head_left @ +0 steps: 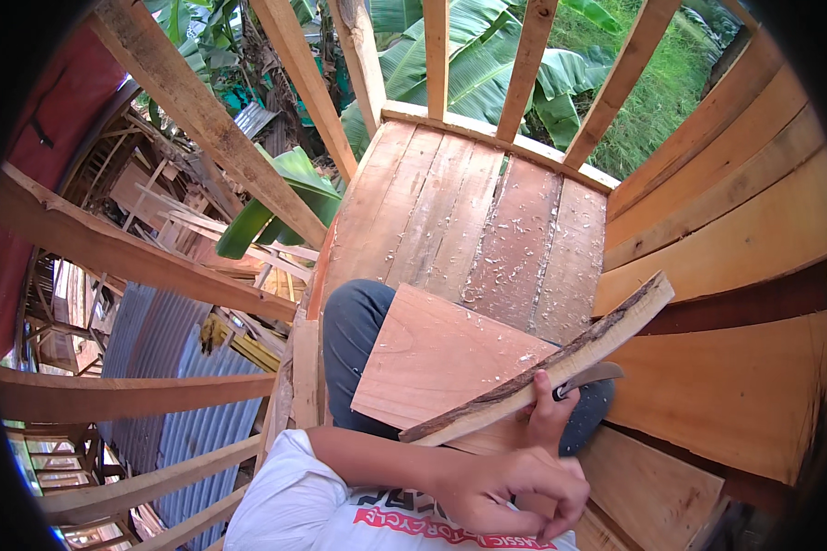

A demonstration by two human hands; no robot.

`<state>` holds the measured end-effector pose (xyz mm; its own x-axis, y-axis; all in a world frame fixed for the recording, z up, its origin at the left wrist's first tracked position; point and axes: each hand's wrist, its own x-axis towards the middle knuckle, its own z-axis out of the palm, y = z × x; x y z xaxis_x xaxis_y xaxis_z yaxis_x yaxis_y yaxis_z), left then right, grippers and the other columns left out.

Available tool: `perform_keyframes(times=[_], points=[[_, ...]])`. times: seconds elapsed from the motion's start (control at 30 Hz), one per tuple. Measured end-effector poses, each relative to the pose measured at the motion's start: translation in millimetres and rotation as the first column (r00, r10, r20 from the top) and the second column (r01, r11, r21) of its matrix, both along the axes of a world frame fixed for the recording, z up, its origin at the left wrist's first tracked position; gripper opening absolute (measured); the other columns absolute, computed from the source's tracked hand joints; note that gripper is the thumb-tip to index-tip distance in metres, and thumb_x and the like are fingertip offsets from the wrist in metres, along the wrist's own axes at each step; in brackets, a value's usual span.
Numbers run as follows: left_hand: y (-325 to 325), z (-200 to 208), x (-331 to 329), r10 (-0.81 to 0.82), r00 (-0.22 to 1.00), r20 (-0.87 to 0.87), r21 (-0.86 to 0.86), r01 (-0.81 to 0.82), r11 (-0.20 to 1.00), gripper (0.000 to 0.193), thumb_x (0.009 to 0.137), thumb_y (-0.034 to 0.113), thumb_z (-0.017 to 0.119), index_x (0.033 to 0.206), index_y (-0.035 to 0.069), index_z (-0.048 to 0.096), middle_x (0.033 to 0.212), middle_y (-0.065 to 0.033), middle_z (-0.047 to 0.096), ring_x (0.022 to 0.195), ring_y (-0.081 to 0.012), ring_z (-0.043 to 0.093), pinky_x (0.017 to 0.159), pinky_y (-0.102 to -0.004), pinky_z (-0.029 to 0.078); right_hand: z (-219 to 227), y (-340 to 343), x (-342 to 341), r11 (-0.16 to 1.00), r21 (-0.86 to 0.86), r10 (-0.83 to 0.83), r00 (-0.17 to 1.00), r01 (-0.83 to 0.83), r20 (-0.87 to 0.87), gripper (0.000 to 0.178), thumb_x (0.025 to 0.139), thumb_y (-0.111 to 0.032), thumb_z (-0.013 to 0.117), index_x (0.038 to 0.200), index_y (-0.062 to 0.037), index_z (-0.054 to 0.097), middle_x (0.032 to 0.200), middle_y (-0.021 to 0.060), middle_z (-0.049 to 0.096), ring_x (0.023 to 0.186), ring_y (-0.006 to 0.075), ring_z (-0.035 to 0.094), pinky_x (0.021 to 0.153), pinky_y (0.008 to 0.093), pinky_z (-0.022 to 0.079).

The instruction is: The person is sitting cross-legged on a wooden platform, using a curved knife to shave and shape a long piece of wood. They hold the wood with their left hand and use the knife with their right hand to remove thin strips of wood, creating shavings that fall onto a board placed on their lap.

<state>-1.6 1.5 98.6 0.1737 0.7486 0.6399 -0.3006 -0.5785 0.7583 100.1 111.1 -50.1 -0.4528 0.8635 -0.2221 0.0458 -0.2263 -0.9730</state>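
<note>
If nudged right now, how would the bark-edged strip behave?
Likely stiff: the bark-edged strip is thick wood with no visible sag. May tip, since its far end juts past the lap board. Its rough edge probably isn't slippery.

Daylight: bright and diffuse, strongest from the greenery side
Banana leaves (459, 78): well lit, with a pale sheen
Plank floor (409, 216): evenly lit, soft shadows
White sleeve (271, 491): very bright, little detail
Lower-right plank gaps: dark
Bark-edged wood strip (583, 344): reasonably sharp, grain readable
Side slats (129, 397): bowed by fisheye distortion
Rim: black vignette, bluish glare at lower left
</note>
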Motion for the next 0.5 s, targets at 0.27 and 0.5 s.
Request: perform_keyframes(times=[0.27,0.5], points=[[-35.3,-39.7,-26.7,0.332,0.375,-0.866,-0.263,-0.905,0.335,0.044,0.078,0.030,0.072,0.107,0.002,0.055,0.104,-0.0201,0.061,0.092,-0.0373,0.062,0.078,-0.0463,0.047,33.0,-2.1,-9.7,0.995,-0.087,0.046,0.998,-0.051,-0.052,0.029,0.086,-0.011,0.070,0.103,-0.0034,0.048,0.075,0.0048,0.058,0.043,0.0083,0.050,0.032,0.0225,0.037],[-32.9,-51.3,-28.2,0.256,0.453,-0.854,-0.381,-0.879,0.285,0.043,0.073,0.033,0.073,0.097,0.001,0.058,0.066,-0.0206,0.062,0.066,-0.0392,0.064,0.063,-0.0464,0.051,59.0,5.8,-16.4,0.959,0.039,0.282,0.958,-0.281,-0.050,0.016,0.085,-0.011,0.073,0.088,-0.0004,0.061,0.065,-0.0021,0.056,0.050,0.0038,0.047,0.044,0.0209,0.037]])
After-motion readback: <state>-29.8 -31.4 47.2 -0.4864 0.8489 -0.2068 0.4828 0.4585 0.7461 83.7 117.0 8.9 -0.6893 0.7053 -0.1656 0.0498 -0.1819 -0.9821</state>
